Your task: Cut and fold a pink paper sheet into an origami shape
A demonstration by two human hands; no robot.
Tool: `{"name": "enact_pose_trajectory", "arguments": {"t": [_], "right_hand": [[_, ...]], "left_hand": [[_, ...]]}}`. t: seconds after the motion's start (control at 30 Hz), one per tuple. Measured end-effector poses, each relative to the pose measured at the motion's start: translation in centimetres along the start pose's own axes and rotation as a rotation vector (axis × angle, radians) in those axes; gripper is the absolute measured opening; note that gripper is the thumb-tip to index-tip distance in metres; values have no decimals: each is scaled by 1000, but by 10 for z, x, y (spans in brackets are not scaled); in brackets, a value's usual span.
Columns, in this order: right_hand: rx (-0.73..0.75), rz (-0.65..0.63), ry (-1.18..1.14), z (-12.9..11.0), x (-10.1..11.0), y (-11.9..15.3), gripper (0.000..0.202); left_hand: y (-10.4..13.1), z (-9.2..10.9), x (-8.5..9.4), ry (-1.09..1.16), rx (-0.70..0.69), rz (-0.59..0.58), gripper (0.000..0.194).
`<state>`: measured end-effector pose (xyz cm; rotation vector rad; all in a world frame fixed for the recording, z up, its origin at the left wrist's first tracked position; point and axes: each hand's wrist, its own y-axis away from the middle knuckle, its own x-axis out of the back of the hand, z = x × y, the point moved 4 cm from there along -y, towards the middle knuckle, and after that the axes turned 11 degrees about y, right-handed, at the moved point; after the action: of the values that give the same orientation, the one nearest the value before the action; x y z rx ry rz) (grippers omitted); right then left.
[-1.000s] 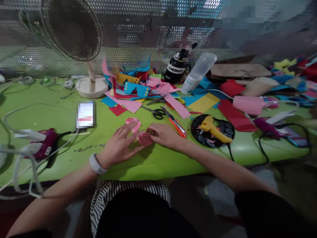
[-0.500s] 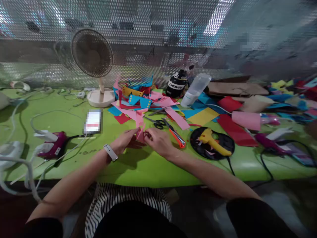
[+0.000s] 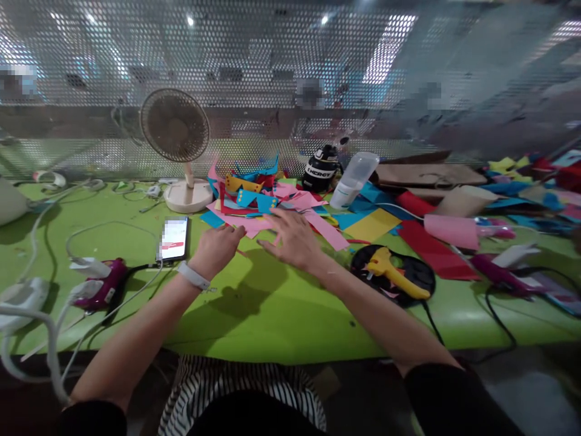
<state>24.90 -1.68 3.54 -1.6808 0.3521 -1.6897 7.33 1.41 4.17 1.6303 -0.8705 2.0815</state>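
My left hand (image 3: 218, 247) hovers with curled fingers at the near edge of a pile of coloured paper scraps (image 3: 254, 197), just right of a phone (image 3: 173, 238). Whether it holds anything is hidden. My right hand (image 3: 293, 239) is spread flat, fingers apart, over the pink sheets at the pile's front, beside a long pink strip (image 3: 327, 230). The small folded pink piece is not visible. Both hands are over the green table (image 3: 281, 315).
A desk fan (image 3: 175, 126) stands at the back left. A yellow glue gun (image 3: 397, 272) lies on a black disc (image 3: 424, 275) to the right. A purple glue gun (image 3: 102, 287) and white cables lie left. Two bottles (image 3: 354, 178), a pink roll (image 3: 449, 230) and more paper sit behind.
Both hands left the folded pink piece near the table's front and reached forward to the paper pile. The right hand opened flat. The camera tilted up.
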Motion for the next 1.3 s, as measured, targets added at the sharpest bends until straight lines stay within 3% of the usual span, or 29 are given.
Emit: {"name": "enact_pose_trajectory", "arguments": {"t": [0.1,0.2,0.3,0.37,0.53,0.63,0.73,0.93,1.3], "right_hand": [[-14,-99,53,-2,-20,8,34],[-33,-48,75,0,-26,15,40],[-59,16,102,1,-27,19,47],[-50,39,104,0,-29,20,52],[-10,133,52,-5,-35,24,76],[9,216,28,-6,-33,25,81],[-41,245,-9,-3,-35,25,80],[-101,148,45,1,-46,29,72],[-163,53,-13,3,-51,28,69]], "left_hand": [[7,0,1,-112,-139,139,30],[12,-18,1,-63,-57,331,37],[14,-41,-10,12,148,337,49],[15,-50,-19,60,200,314,52],[16,-55,-27,240,125,465,62],[17,-56,-29,353,55,555,63],[17,-59,-32,416,-14,566,56],[16,-66,-37,414,-3,567,46],[13,-66,-37,416,22,511,53]]}}
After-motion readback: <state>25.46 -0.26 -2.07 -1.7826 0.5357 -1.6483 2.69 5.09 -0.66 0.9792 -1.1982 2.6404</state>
